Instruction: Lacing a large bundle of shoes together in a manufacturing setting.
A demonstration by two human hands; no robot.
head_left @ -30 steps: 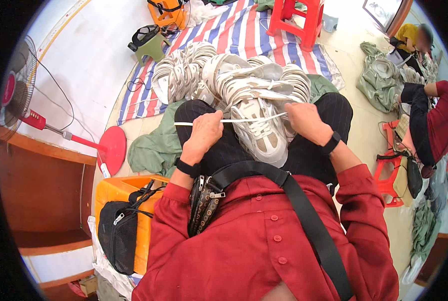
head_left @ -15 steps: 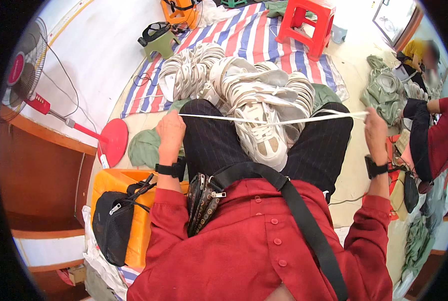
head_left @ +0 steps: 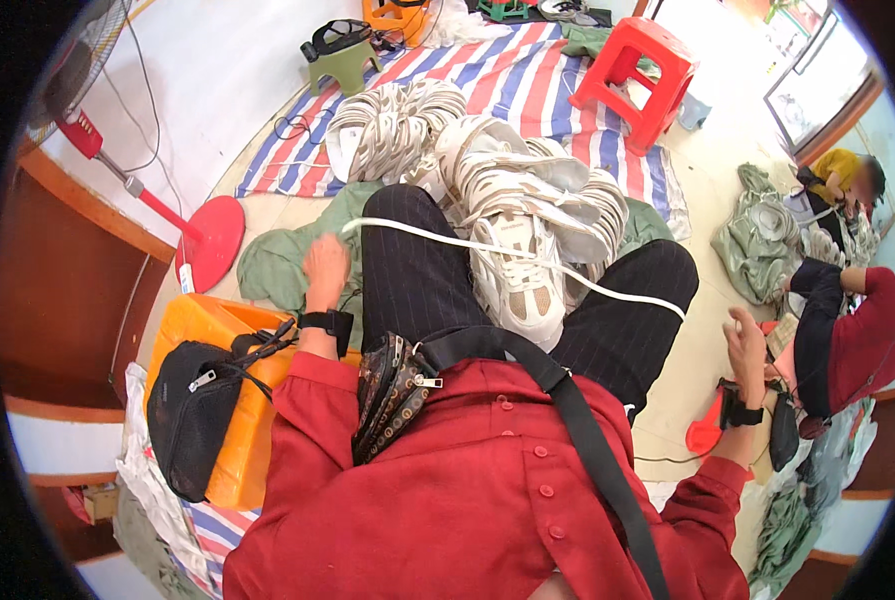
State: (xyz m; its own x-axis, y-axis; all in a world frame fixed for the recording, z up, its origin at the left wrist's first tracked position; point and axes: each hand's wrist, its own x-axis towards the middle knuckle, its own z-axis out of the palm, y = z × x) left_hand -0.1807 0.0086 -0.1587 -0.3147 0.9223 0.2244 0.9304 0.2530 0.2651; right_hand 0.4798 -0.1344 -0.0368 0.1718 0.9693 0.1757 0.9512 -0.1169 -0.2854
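A white-and-beige sneaker (head_left: 522, 270) rests between my knees, toe toward me. Its white shoelace (head_left: 417, 231) runs loosely out to both sides, one end over my left knee and the other across my right thigh. Just beyond the lace's left end is my left hand (head_left: 327, 268); its fingers are blurred, and a grip on the lace cannot be made out. Away from the lace, right of my right knee, my right hand (head_left: 746, 345) is open, its fingers loosely bent and holding nothing. Several similar sneakers (head_left: 382, 125) are stacked behind the laced one.
An orange crate (head_left: 242, 480) with a black pouch (head_left: 199, 420) stands at my left. A red fan base (head_left: 212, 240) lies beyond it. Ahead are a striped sheet (head_left: 512, 75), a red stool (head_left: 642, 75) and a green stool (head_left: 342, 70). Two people sit at the right, beside green cloth (head_left: 752, 240).
The lace, taut between both hands before, now hangs slack in curves. My right hand has let go and dropped lower. My left hand has moved slightly down and left. The view has shifted.
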